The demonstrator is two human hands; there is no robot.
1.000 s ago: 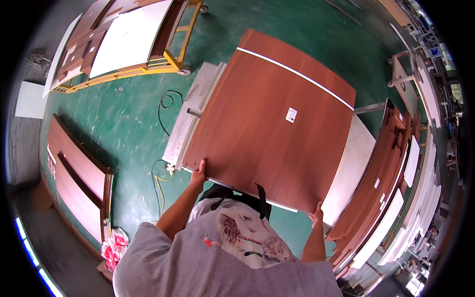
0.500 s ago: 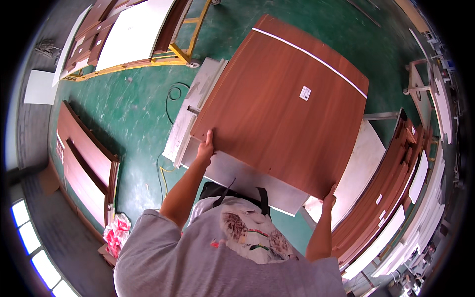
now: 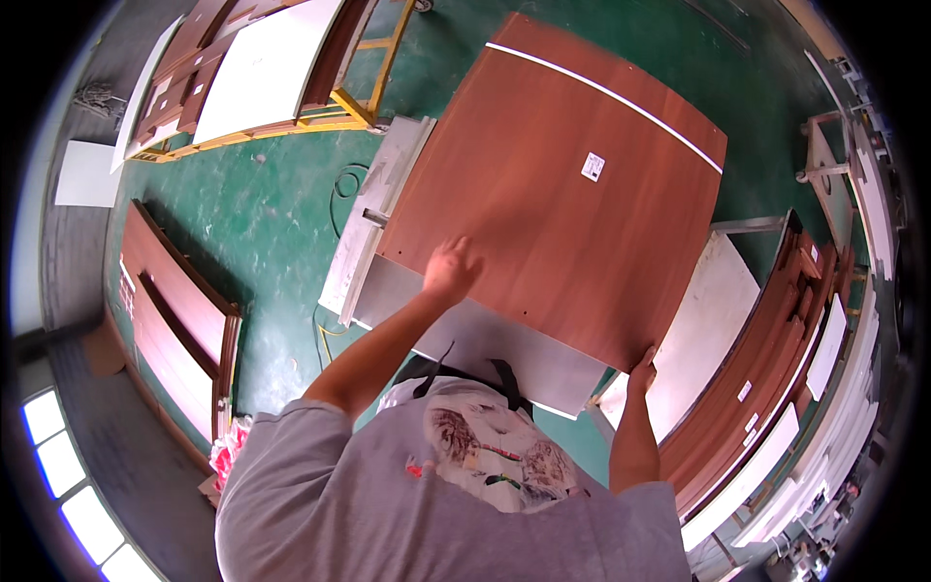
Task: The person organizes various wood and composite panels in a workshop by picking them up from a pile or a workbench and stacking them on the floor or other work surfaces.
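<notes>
A large reddish-brown wood-grain panel lies in front of me on a grey metal worktable. Across its far part runs a white strip, and a small white label sits nearer its middle. My left hand is over the near edge, left of centre, fingers spread and holding nothing; whether it presses on the surface I cannot tell. At the near right corner my right hand grips the panel, its thumb at the top edge and its other fingers mostly hidden.
Brown panels lie stacked on the green floor at left. A yellow-framed cart carries white and brown boards at the upper left. At right stand a pale board surface and a long stack of brown panels. A cable loops beside the table.
My left hand has let go of the near left corner and moved right, over the panel's near edge. The panel has shifted slightly away from me. My right hand stays at its corner.
</notes>
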